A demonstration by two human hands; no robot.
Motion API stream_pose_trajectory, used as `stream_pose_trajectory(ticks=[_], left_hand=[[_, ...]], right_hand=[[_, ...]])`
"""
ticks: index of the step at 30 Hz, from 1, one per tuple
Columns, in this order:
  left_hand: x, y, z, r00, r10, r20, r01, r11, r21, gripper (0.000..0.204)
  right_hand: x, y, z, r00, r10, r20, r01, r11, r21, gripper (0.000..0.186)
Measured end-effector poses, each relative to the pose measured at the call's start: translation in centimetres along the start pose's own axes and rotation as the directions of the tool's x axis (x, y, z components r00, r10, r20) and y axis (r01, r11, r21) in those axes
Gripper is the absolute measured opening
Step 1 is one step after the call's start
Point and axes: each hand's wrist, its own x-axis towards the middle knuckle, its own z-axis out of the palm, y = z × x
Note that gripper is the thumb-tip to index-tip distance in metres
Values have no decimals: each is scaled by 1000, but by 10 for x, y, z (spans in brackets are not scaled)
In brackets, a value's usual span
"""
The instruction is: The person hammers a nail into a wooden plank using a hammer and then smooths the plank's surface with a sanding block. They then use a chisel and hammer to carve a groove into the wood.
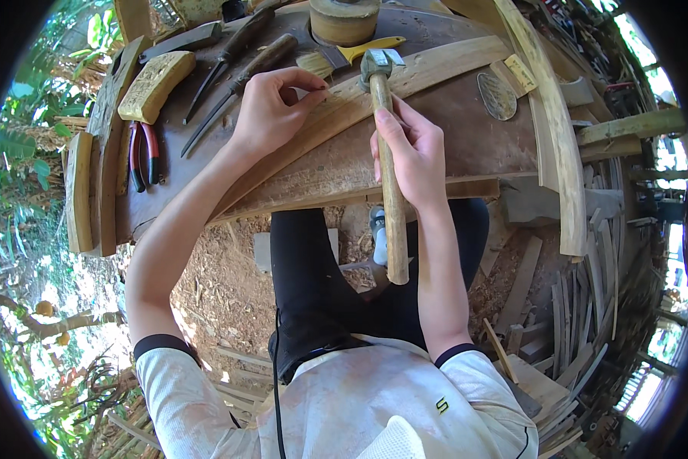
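Observation:
My right hand (411, 159) grips the wooden handle of a hammer (376, 65), which is held upright in the picture with its metal head at the far end. My left hand (271, 107) is closed in a pinch just over a long wooden plank (459, 65); whatever is between its fingertips is too small to make out. The plank lies diagonally across the brown workbench (474, 141). Beyond my left hand are a yellow-handled brush (367, 47) and a round wooden block (342, 21).
Long files (214, 84), red-handled pliers (149, 153) and a wood block (153, 86) lie at left. An oval metal piece (497, 96) and a long curved board (558, 153) are at right. Loose wooden strips (528, 283) and shavings cover the ground below.

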Motion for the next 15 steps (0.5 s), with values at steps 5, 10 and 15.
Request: stream_pose_trajectory(ticks=[5,10,15], left_hand=[[0,2,0,1000,-5,3,5,1000,-3,13],[-1,3,0,1000,21,-8,-21,1000,-14,12],[-1,5,-1,1000,25,-3,-25,1000,6,12]], right_hand=[[0,0,0,1000,-13,-2,13,1000,-8,50],[-1,-1,1,1000,-14,-4,14,1000,-17,51],[-1,0,0,1000,-13,-1,13,1000,-21,51]])
